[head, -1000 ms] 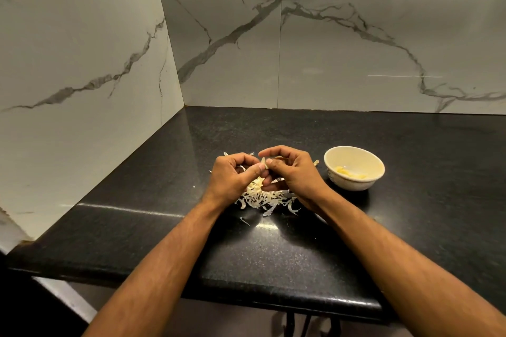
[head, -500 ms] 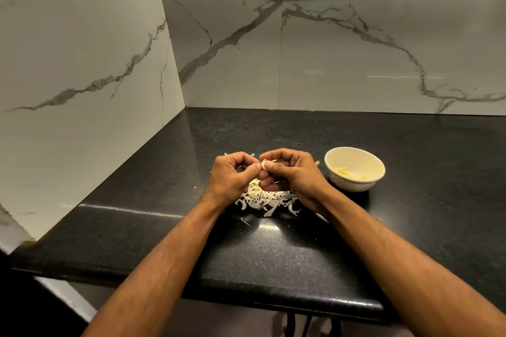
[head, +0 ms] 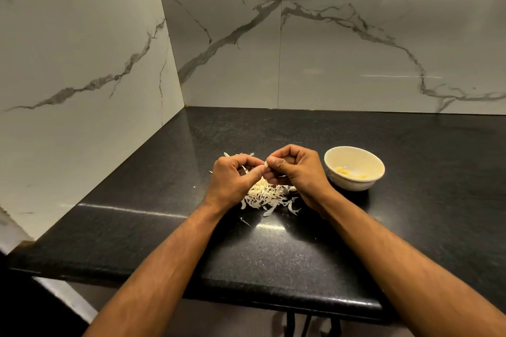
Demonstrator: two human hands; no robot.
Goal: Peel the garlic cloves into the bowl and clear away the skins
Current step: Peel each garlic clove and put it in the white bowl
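Where curled hands [head: 267, 172] meet, a clove [head: 265, 163].

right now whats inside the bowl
A few pale yellow peeled garlic cloves lie at the bottom of the bowl. Its near wall hides the closest part of the bottom.

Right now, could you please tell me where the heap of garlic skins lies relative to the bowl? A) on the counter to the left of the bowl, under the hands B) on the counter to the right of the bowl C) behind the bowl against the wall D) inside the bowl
A: the garlic skins lie heaped on the black counter below both hands, left of the bowl, which holds only a few peeled cloves.
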